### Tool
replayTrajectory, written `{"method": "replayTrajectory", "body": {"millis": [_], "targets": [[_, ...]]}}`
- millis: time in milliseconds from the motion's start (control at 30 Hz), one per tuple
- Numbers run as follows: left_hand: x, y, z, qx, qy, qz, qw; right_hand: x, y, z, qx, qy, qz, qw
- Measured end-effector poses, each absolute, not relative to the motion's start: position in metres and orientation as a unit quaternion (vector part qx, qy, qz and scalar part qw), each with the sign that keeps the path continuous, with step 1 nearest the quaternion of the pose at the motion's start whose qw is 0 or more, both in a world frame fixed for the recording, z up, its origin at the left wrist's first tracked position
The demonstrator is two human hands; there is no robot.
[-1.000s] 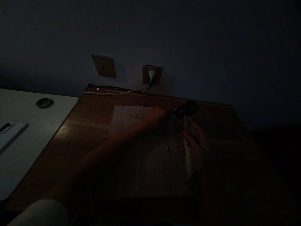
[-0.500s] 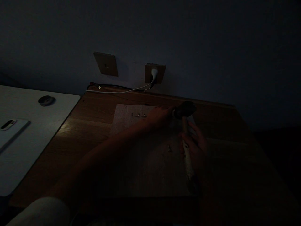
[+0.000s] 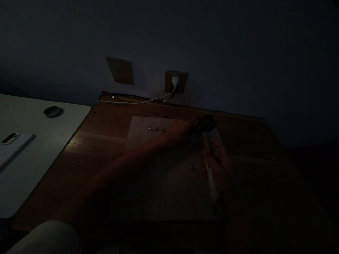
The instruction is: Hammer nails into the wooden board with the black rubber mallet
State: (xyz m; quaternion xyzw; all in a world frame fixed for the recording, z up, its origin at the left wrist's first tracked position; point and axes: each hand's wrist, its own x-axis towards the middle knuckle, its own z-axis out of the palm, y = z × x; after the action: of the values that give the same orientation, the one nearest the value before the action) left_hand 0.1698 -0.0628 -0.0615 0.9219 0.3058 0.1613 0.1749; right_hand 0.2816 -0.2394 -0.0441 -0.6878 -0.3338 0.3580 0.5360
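The scene is very dark. A pale wooden board (image 3: 148, 148) lies on a brown table (image 3: 106, 141). My right hand (image 3: 219, 162) is closed round the wooden handle of a hammer (image 3: 208, 135), whose dark head is down near the board's far edge. My left hand (image 3: 181, 129) reaches across the board and pinches something small right at the hammer head; I cannot make it out. Three nails (image 3: 157, 129) stand in a row in the board to the left of that hand. A loose nail (image 3: 192, 165) lies on the board beside my right hand.
A white desk (image 3: 34, 155) adjoins on the left, with a phone (image 3: 12, 141) and a round dark object (image 3: 53, 111) on it. On the wall are a switch plate (image 3: 120, 70) and a socket (image 3: 175, 82) with a white cable (image 3: 132, 102) trailing along the table's back edge.
The hammer head has come down from a raised position to the spot by my left fingers. The view has shifted slightly; my left hand has stayed in place.
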Motion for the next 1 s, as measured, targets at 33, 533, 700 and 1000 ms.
{"method": "replayTrajectory", "body": {"millis": [33, 533, 700, 1000], "targets": [[0.169, -0.063, -0.061, 0.922, 0.308, 0.159, 0.174, 0.281, -0.239, -0.044, -0.688, -0.335, 0.355, 0.536], [0.173, -0.061, -0.064, 0.930, 0.272, 0.194, 0.152, 0.278, -0.239, -0.044, -0.687, -0.339, 0.355, 0.536], [0.169, -0.059, -0.051, 0.942, 0.261, 0.173, 0.120, 0.277, -0.239, -0.044, -0.685, -0.329, 0.359, 0.542], [0.140, -0.084, 0.013, 0.974, 0.134, -0.062, 0.171, 0.285, -0.235, -0.036, -0.692, -0.244, 0.307, 0.606]]}}
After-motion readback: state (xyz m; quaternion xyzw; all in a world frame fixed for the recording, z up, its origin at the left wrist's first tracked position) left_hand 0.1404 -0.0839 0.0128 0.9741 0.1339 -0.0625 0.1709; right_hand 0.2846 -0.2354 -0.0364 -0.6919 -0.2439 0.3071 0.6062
